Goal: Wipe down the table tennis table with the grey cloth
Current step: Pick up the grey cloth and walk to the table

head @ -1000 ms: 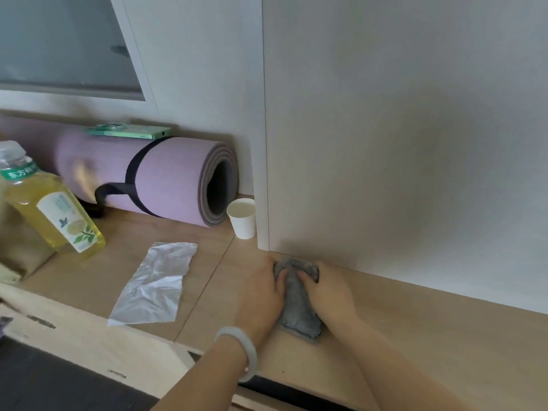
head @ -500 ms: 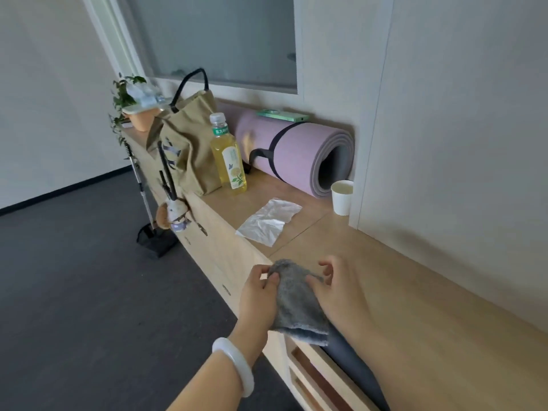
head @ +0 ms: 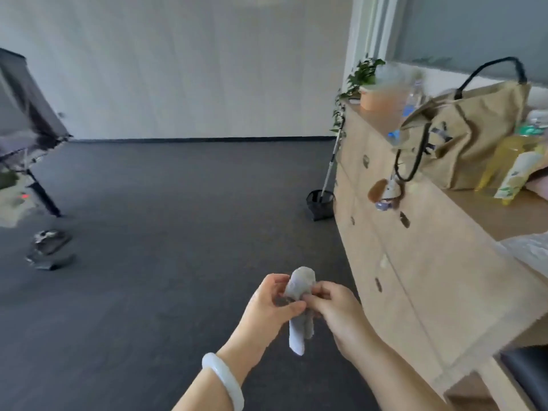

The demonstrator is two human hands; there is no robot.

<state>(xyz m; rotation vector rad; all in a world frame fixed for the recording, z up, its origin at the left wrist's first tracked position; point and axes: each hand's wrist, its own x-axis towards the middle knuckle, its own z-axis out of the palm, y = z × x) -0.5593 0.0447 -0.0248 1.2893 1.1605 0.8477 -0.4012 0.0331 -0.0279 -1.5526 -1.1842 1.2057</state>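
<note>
A person's two bare hands hold a small grey cloth (head: 301, 282) in mid-air, near the camera and low in the middle of the view, above a dark carpeted floor (head: 166, 221). The left hand (head: 271, 307), with a pale bangle (head: 223, 378) on its wrist, pinches the bunched cloth between thumb and fingers. The right hand (head: 338, 310) has its fingers curled onto the cloth from the other side. One end of the cloth pokes up above the hands and the other hangs below them.

To the right stands a light wooden cabinet (head: 415, 277) bearing a tan tote bag (head: 477, 143), a potted plant (head: 360, 75) and a yellow bottle (head: 504, 170). At the far left edge is a dark tilted panel on a frame (head: 23, 114), possibly the table tennis table, though blur makes this uncertain.

The step in hand appears to be carrying and readying the cloth; no wiping has begun. The next move likely calls for walking left across the floor to the table and laying the cloth on its surface.
</note>
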